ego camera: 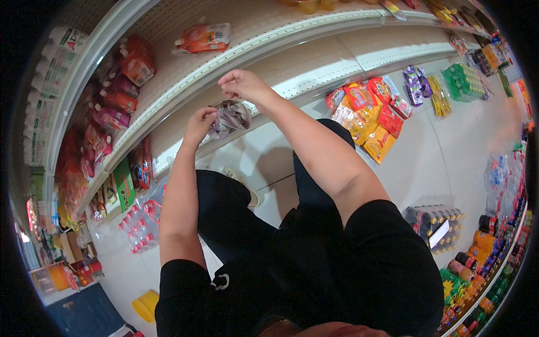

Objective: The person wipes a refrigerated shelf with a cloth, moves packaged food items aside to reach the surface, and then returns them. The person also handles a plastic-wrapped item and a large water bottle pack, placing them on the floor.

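Observation:
My left hand is at the left side of a crumpled grey and purple cloth, its fingertips at the cloth's edge; whether they grip it I cannot tell. The cloth is at the perforated front edge of the lowest white shelf. Above and to the right of the cloth is my right hand, its fingers loosely curled with nothing seen in them. Spouted orange pouches lie on the shelf above, with more orange and purple pouches to the left.
Red and yellow snack packets lie on the tiled floor at right, near purple pouches and a green bottle pack. A pink-capped bottle pack and a yellow bucket are at left. A dark bottle pack stands at right.

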Demonstrator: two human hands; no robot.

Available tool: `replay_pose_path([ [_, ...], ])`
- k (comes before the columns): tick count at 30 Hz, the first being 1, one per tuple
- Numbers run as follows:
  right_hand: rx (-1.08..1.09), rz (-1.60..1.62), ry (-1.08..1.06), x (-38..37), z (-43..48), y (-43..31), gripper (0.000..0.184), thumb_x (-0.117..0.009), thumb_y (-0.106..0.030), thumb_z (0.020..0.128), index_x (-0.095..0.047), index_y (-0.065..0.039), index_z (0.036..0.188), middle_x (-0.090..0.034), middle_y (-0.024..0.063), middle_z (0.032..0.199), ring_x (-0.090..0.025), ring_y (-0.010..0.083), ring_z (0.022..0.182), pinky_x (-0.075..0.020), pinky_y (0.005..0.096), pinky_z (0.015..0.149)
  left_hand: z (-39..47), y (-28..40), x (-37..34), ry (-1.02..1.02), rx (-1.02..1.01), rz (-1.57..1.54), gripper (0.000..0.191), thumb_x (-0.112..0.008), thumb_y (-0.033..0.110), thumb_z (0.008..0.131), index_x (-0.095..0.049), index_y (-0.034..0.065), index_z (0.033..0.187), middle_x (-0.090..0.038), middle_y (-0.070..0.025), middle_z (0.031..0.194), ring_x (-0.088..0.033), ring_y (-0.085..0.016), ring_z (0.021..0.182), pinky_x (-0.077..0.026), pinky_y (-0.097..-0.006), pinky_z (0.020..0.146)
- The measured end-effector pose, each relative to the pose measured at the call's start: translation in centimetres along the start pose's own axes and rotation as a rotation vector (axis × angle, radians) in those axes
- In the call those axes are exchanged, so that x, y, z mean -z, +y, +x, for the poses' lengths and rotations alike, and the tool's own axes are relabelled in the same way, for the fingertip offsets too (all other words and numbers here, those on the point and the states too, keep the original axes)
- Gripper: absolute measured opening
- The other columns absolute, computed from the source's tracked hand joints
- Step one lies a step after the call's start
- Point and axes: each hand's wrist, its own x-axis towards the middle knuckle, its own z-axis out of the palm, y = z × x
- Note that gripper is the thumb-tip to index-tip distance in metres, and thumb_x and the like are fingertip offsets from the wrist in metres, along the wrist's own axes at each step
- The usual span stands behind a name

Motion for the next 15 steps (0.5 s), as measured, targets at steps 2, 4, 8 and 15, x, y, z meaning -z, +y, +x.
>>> replay_pose_path([
  [2,-0.001,-0.011,0.022,0.6,-0.4,0.2,0.023,-0.063,-0.014,0.092,-0.063,-0.004,0.113,-0.065,0.0028,0.093,-0.059,0.0092,0.082,-0.047,0.0231,0.071,-0.6,1.9,-0.8,0.005,-0.004,0.041,0.024,-0.064,0.019,0.092,-0.068,0.0051,0.111,-0.067,-0.0028,0.087,-0.061,-0.011,0.078,-0.05,-0.0279,0.069],
  [4,0.027,0.011,-0.026,-0.1,-0.1,-0.6,0.023,-0.064,-0.015,0.093,-0.063,-0.005,0.114,-0.065,0.0023,0.093,-0.059,0.0092,0.082,-0.0472,0.0233,0.072,0.6,-0.5,0.1,0.005,-0.008,-0.002,0.024,-0.064,0.02,0.092,-0.068,0.0058,0.112,-0.069,-0.0056,0.088,-0.063,-0.013,0.078,-0.052,-0.03,0.07],
  [8,-0.007,0.022,-0.006,-0.1,-0.7,-1.3,0.024,-0.064,-0.016,0.093,-0.063,-0.007,0.115,-0.065,0.0009,0.093,-0.059,0.0081,0.082,-0.0462,0.0226,0.072,1.8,-1.3,-0.1,-0.019,-0.057,0.175,0.027,-0.063,0.022,0.093,-0.067,0.0041,0.112,-0.07,-0.0064,0.093,-0.066,-0.015,0.084,-0.053,-0.0301,0.074],
  [15,-0.057,-0.033,0.029,-0.6,-1.1,-1.7,0.023,-0.063,-0.016,0.094,-0.062,-0.007,0.115,-0.065,0.0014,0.095,-0.06,0.0087,0.082,-0.0462,0.0231,0.074,0.9,-0.5,-1.7,-0.074,-0.193,0.216,0.031,-0.064,0.026,0.091,-0.067,0.0056,0.113,-0.071,-0.0115,0.095,-0.067,-0.023,0.088,-0.052,-0.0346,0.08],
])
